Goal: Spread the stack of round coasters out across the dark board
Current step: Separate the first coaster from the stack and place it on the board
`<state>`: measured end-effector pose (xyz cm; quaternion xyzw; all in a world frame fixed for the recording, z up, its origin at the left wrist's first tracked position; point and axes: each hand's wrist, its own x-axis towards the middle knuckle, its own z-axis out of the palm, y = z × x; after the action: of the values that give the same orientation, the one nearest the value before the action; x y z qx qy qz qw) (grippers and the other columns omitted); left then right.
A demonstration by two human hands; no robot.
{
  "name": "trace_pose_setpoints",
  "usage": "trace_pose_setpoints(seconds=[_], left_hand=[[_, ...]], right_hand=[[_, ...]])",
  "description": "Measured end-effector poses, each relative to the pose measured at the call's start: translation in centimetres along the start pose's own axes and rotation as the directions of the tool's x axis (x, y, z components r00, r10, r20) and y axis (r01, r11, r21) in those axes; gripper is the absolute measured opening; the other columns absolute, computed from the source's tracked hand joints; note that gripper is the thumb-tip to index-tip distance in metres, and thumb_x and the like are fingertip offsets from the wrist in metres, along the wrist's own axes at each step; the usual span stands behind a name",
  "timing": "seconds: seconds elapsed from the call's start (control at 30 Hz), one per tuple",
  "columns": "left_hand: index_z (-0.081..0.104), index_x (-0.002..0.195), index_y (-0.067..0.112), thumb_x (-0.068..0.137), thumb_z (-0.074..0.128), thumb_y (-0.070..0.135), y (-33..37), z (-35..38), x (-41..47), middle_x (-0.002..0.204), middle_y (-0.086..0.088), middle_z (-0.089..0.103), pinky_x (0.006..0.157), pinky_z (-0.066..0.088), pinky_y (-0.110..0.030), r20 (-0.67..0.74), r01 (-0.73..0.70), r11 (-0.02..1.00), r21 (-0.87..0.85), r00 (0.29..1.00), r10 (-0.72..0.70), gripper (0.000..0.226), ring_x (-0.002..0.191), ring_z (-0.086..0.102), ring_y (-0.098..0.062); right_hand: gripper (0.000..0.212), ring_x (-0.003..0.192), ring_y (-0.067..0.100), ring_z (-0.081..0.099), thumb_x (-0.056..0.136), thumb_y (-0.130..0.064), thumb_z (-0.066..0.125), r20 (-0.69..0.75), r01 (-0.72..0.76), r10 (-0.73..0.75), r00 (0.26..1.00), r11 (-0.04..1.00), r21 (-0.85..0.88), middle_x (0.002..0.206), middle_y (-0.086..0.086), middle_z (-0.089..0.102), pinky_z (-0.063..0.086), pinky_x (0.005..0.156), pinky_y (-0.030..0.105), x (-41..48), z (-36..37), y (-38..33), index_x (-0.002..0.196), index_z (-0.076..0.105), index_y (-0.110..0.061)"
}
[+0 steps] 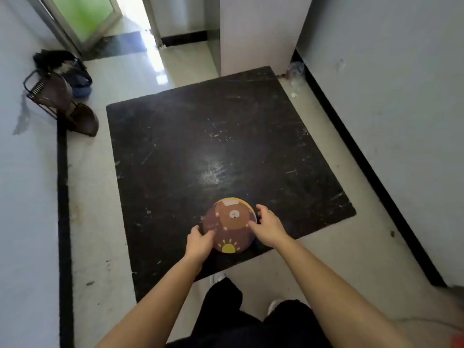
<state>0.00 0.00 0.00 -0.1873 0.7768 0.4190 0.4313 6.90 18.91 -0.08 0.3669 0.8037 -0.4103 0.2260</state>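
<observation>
A stack of round coasters [229,226] lies near the front edge of the dark square board [213,146] on the floor. The top coaster is brown with a bear face and a yellow sun at its near rim; a yellow coaster peeks out behind it. My left hand [199,243] grips the stack's near-left rim, thumb on top. My right hand [267,226] holds the right rim, its fingers curled over the edge and a fingertip on the top face. The lower coasters are hidden.
A white cabinet or pillar [258,33] stands at the board's far right corner. Dark shoes and a wire rack [60,96] lie by the left wall. Black skirting [371,177] runs along the right wall. My dark-trousered knees [251,322] are at the bottom.
</observation>
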Motion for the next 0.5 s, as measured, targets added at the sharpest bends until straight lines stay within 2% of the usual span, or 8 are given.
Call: trace_pose_setpoints(seconds=[0.07,0.1,0.2,0.27,0.3,0.37,0.43,0.5], left_hand=[[0.043,0.141,0.009,0.085,0.058,0.027,0.8,0.3,1.3,0.115,-0.004,0.063,0.076,0.056,-0.035,-0.002,0.019,0.996,-0.084,1.000,-0.019,0.060,0.098,0.064,-0.021],[0.049,0.137,0.011,0.081,0.058,0.027,0.9,0.5,1.7,0.111,-0.005,0.064,0.076,0.057,-0.036,0.017,0.037,0.994,-0.107,0.999,-0.035,0.059,0.096,0.065,-0.022],[0.054,0.134,0.018,0.069,0.056,0.036,1.5,1.1,2.5,0.127,-0.011,0.058,0.093,0.054,-0.047,0.016,0.109,0.985,-0.137,0.994,-0.107,0.068,0.110,0.061,-0.032],[0.050,0.136,0.021,0.068,0.056,0.039,1.8,1.1,2.8,0.131,-0.011,0.055,0.097,0.051,-0.047,0.002,0.135,0.983,-0.125,0.991,-0.135,0.071,0.115,0.058,-0.033],[0.047,0.138,0.021,0.069,0.056,0.038,1.9,0.9,2.8,0.130,-0.011,0.055,0.094,0.052,-0.045,0.003,0.154,0.979,-0.134,0.988,-0.155,0.071,0.114,0.057,-0.031],[0.044,0.135,0.019,0.075,0.059,0.033,1.8,0.9,2.7,0.124,-0.011,0.060,0.075,0.051,-0.036,0.029,0.190,0.964,-0.189,0.982,-0.188,0.063,0.106,0.060,-0.026],[0.054,0.125,0.011,0.081,0.061,0.023,1.7,1.1,2.7,0.107,-0.010,0.069,0.063,0.047,-0.032,0.083,0.222,0.942,-0.252,0.975,-0.208,0.046,0.091,0.065,-0.023],[0.065,0.114,0.011,0.083,0.062,0.019,1.4,1.6,2.7,0.095,-0.009,0.074,0.071,0.056,-0.037,0.138,0.238,0.934,-0.267,0.969,-0.207,0.032,0.085,0.069,-0.025]], right_hand=[[0.074,0.131,0.031,0.048,0.089,-0.035,0.063,-0.007,-0.072,0.072,0.997,0.997,0.035,0.146,0.013,0.045,0.041,0.104,0.039,0.9,0.8,-0.4,0.152,0.030,-0.013],[0.073,0.130,0.032,0.048,0.088,-0.035,0.062,-0.007,-0.103,0.104,0.995,0.994,0.035,0.146,0.013,0.043,0.041,0.104,0.038,0.9,1.4,-0.5,0.151,0.032,-0.014],[0.067,0.125,0.034,0.050,0.085,-0.035,0.063,-0.063,-0.152,0.152,0.986,0.988,-0.003,0.142,0.011,0.040,0.043,0.103,0.039,1.1,2.6,-0.7,0.145,0.040,-0.018],[0.071,0.122,0.034,0.053,0.081,-0.041,0.070,-0.074,-0.176,0.176,0.982,0.984,0.018,0.139,0.011,0.042,0.045,0.101,0.038,1.6,2.4,-0.9,0.142,0.043,-0.018],[0.074,0.119,0.032,0.055,0.078,-0.044,0.075,-0.063,-0.195,0.196,0.979,0.980,0.032,0.137,0.011,0.043,0.046,0.099,0.037,1.8,2.2,-0.9,0.140,0.044,-0.018],[0.075,0.116,0.031,0.058,0.073,-0.047,0.079,-0.054,-0.238,0.240,0.969,0.970,0.044,0.134,0.010,0.046,0.046,0.092,0.034,2.3,1.7,-1.0,0.136,0.046,-0.019],[0.069,0.115,0.029,0.057,0.073,-0.045,0.081,-0.087,-0.266,0.268,0.959,0.963,0.037,0.128,0.008,0.054,0.045,0.088,0.033,2.6,1.5,-0.9,0.129,0.050,-0.020],[0.056,0.111,0.024,0.060,0.073,-0.039,0.083,-0.123,-0.268,0.275,0.954,0.961,0.067,0.110,0.001,0.066,0.046,0.085,0.032,2.8,1.5,-0.7,0.118,0.057,-0.019]])
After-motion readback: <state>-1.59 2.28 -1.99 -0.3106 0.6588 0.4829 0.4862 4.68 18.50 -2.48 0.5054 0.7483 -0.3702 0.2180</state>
